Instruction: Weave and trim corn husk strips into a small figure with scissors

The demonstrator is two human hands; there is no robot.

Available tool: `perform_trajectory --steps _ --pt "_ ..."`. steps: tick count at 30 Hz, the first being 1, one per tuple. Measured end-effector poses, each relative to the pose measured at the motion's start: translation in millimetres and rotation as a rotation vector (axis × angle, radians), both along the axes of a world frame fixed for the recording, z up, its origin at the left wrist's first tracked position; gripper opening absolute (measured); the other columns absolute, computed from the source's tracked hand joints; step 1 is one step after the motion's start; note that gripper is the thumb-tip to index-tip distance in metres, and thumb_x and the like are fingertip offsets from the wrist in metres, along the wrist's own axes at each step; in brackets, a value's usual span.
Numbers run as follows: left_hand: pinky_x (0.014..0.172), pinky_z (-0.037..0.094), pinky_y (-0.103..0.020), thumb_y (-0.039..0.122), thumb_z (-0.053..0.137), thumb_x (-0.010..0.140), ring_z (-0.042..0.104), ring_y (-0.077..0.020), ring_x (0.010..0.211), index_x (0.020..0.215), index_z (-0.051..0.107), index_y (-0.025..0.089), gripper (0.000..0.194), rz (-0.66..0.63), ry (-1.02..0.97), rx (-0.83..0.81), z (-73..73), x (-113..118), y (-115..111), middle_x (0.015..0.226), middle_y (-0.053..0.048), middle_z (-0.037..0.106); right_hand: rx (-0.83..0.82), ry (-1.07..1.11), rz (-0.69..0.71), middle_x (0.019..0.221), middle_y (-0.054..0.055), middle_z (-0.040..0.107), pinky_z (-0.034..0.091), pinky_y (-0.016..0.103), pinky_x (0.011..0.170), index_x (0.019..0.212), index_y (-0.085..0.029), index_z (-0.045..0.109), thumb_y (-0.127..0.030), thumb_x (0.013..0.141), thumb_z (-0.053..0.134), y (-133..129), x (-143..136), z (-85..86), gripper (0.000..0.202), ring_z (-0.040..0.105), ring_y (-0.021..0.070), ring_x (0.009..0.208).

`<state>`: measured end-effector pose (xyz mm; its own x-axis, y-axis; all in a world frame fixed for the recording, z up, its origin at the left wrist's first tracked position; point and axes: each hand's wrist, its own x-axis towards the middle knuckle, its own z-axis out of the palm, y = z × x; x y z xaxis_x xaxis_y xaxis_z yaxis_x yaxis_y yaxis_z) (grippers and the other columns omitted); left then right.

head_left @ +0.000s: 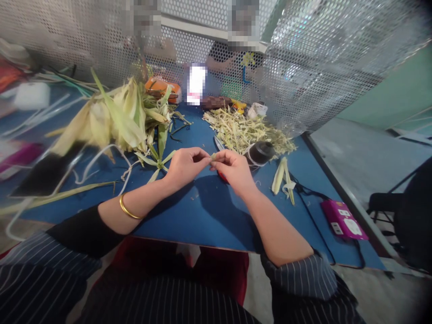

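Corn-husk handwork, judged to be partway through. At the front of the blue counter (216, 220), a gold bangle (128, 208) is worn on the left forearm (148, 194), and a purple box (344, 219) is placed at the far right. Over the middle of the counter, a small husk piece (213, 157) is held between both hands; its form is too small to be made out, and its shaping is judged unfinished. By the left hand (184, 166) it is gripped between thumb and fingertips, with little gap left; by the right hand (232, 168) it is pinched likewise, the fingers bent. Left of the left hand, a star-shaped husk form (159, 165) is laid down, apparently already made up. Right of the right hand, loose husk strips (279, 176) are seen. Beyond the hands, a scissor-like blade (218, 143) is partly hidden, beside a dark spool (261, 153). Farther back, a bundle of broad husks (128, 114) is left seemingly unworked at the left, while a heap of shredded husk (236, 130), evidently already cut, is spread at the right. At the rear, an orange packet (162, 88) and a blurred, lit screen (196, 83) are set before a perforated metal panel (303, 67).
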<state>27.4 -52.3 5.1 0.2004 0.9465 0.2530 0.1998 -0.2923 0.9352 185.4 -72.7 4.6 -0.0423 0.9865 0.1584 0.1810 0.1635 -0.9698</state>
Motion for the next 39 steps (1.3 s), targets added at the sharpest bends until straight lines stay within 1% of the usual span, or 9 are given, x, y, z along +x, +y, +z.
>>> perform_trajectory --steps 3,7,11,18,26,30,33,35,39 --pt "0.061 0.04 -0.024 0.031 0.07 0.071 0.054 -0.0119 0.061 0.07 0.072 0.017 0.013 -0.018 -0.017 -0.009 1.6 -1.5 2.0 0.065 -0.002 0.066 -0.013 -0.025 0.009 0.064 -0.001 0.064 0.051 0.029 0.062 0.072 -0.018 0.062 -0.028 0.071 0.069 -0.1 1.2 1.7 0.013 0.062 0.0133 0.06" --pt "0.068 0.047 -0.025 0.039 0.073 0.069 0.059 -0.0119 0.067 0.085 0.071 0.016 0.029 -0.09 -0.333 -0.245 -0.3 4.1 0.9 0.075 -0.003 0.069 0.049 0.086 -0.115 0.064 0.0 0.065 0.052 0.03 0.063 0.073 -0.018 0.063 -0.029 0.073 0.067 0.5 -3.1 -2.4 0.012 0.062 0.0141 0.061" --pt "0.075 0.049 -0.027 0.037 0.08 0.061 0.063 -0.0127 0.07 0.077 0.072 0.015 0.029 -0.082 -0.468 -0.395 -6.7 9.2 -1.2 0.075 -0.004 0.071 0.09 0.171 -0.169 0.065 0.0 0.064 0.052 0.031 0.066 0.074 -0.018 0.061 -0.029 0.074 0.066 0.1 -10.9 -9.0 0.012 0.062 0.0142 0.063" --pt "0.071 0.048 -0.025 0.034 0.08 0.061 0.06 -0.0101 0.066 0.077 0.074 0.016 0.025 -0.013 -0.493 -0.404 -10.7 8.5 -0.7 0.073 -0.003 0.071 0.168 0.0 -0.21 0.066 -0.001 0.061 0.046 0.027 0.061 0.073 -0.019 0.063 -0.031 0.076 0.066 -4.0 -11.9 -10.5 0.012 0.055 0.0122 0.061" --pt "0.074 0.049 -0.026 0.034 0.078 0.065 0.063 -0.0112 0.069 0.079 0.075 0.017 0.022 -0.049 -0.522 -0.456 -11.7 10.3 -0.9 0.075 -0.004 0.072 0.117 0.136 -0.185 0.067 0.0 0.066 0.052 0.032 0.069 0.074 -0.02 0.063 -0.029 0.078 0.063 -4.1 -20.3 -13.3 0.01 0.063 0.015 0.065" --pt "0.069 0.048 -0.025 0.038 0.079 0.063 0.065 -0.0123 0.071 0.081 0.075 0.017 0.028 0.009 -0.478 -0.448 -9.0 4.4 6.7 0.078 -0.005 0.072 0.163 -0.129 -0.162 0.07 0.002 0.067 0.05 0.031 0.065 0.082 -0.02 0.064 -0.033 0.083 0.056 -4.3 -0.1 5.0 0.016 0.064 0.0164 0.067" --pt "0.068 0.049 -0.027 0.039 0.08 0.061 0.065 -0.0134 0.068 0.081 0.074 0.014 0.032 0.054 -0.47 -0.458 -5.1 -1.1 14.4 0.074 -0.006 0.071 0.114 -0.731 -0.146 0.071 0.004 0.066 0.046 0.031 0.062 0.077 -0.019 0.061 -0.032 0.079 0.06 -5.9 25.5 19.2 0.012 0.062 0.0183 0.066" --pt "0.068 0.049 -0.028 0.038 0.081 0.06 0.065 -0.013 0.065 0.078 0.073 0.013 0.032 0.083 -0.485 -0.459 -3.3 -3.7 18.7 0.072 -0.006 0.071 -0.036 -1.182 -0.174 0.075 0.009 0.064 0.042 0.032 0.059 0.075 -0.017 0.06 -0.031 0.074 0.064 -6.8 37.5 22.0 0.015 0.062 0.0222 0.068" --pt "0.066 0.049 -0.027 0.035 0.08 0.061 0.064 -0.0123 0.063 0.075 0.072 0.014 0.027 0.11 -0.504 -0.47 -3.6 -5.7 23.0 0.071 -0.006 0.07 -0.138 -1.494 -0.129 0.094 0.017 0.064 0.042 0.032 0.061 0.1 -0.011 0.057 -0.025 0.076 0.056 -5.0 36.7 13.4 0.028 0.064 0.0269 0.079"
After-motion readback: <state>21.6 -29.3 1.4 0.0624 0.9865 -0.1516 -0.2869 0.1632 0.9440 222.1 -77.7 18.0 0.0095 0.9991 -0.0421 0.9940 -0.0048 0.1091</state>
